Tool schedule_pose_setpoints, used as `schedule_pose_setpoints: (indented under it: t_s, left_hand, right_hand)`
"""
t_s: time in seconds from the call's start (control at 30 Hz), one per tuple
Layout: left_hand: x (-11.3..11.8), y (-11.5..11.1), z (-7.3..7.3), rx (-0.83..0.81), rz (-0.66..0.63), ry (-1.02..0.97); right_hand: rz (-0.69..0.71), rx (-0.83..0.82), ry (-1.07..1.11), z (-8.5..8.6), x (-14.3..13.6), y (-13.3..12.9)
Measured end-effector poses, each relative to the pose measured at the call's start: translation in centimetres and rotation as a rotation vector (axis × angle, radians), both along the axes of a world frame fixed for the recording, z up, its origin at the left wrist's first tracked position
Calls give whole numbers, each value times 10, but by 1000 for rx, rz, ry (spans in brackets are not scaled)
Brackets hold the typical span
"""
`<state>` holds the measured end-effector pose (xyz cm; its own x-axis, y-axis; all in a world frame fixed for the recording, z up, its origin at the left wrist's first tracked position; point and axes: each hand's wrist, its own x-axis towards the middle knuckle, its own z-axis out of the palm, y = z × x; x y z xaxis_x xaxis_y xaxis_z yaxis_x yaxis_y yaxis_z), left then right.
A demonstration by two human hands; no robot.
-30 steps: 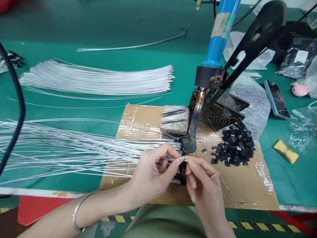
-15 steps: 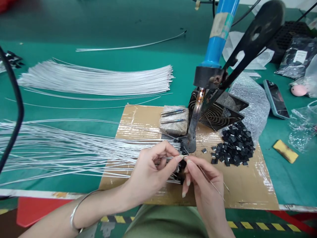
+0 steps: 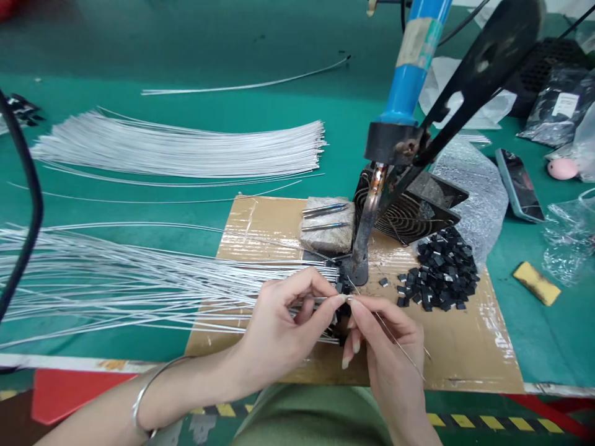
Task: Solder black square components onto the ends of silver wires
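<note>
My left hand (image 3: 288,322) is closed in a pinch on a white wire (image 3: 320,300), its thumb and forefinger at the wire's end. Tip to tip with it, my right hand (image 3: 393,341) is also pinched. A thin silvery wire (image 3: 415,367), like solder wire, runs through the right fingers; whether they also grip the white wire's end is too small to tell. Under and left of my hands lies a loose spread of white wires (image 3: 153,279), black pieces at their right ends. Just above my fingertips stands a soldering iron (image 3: 405,93) in a black holder, bit pointing down.
Cardboard (image 3: 483,347) covers the work area. On it are a pile of small black connectors (image 3: 441,272), a sponge block (image 3: 325,238) with metal bits and a black fan (image 3: 400,210). A white wire bundle (image 3: 186,145) lies behind; a phone (image 3: 518,186) and yellow sponge (image 3: 537,284) lie right.
Both hands have shifted very slightly, still pinched together at the same spot. The thin wire has moved a little with the right hand. Nothing was let go.
</note>
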<state>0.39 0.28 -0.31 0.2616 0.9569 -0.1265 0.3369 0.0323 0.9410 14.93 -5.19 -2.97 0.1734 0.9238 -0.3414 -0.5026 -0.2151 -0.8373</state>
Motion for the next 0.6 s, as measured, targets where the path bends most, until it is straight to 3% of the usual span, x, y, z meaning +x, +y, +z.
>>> schedule_pose_setpoints:
  t_s: [0.37,0.6]
  left_hand:
    - [1,-2,-1,-33,2,-1]
    - [-2,-1,-6,7,-33,23]
  right_hand:
    - [18,-31,57,0,2,1]
    - [134,-120,148,5,15,10]
